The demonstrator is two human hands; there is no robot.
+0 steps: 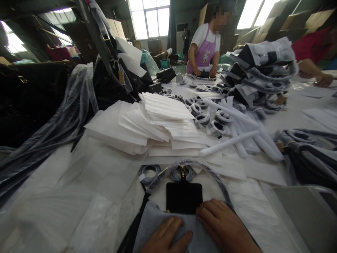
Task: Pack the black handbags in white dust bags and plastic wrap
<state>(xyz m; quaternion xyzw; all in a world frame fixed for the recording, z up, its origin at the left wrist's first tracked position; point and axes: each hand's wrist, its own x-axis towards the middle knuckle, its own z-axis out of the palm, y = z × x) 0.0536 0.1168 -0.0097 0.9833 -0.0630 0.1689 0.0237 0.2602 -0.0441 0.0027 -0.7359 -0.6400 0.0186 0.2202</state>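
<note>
Head view: a grey sheet point(150, 225) lies near, at centre, on our cluttered worktable point(276, 121).
Our left hand point(167, 235), thumb apart, rests on it; our right hand point(223, 223), fingers together, touches its edge by a black panel point(183, 196), whether pinching we cannot tell. White sheets point(165, 123) pile beyond; far off, a co-worker point(204, 47) stands between bright windows point(149, 21).

Front: left hand point(167, 234), right hand point(222, 223) on cover sheet point(154, 221) | just beyond sheet: tag point(184, 197), inside handle point(220, 182) arch | behind handle: packing-sheet stack point(160, 123) | left of stack: long straps point(75, 89) | right of stack: foam tubes point(229, 143), coiled straps point(202, 119) | right rear: bag pile point(268, 56) | across bench point(280, 117): co-worker point(204, 51)
</note>
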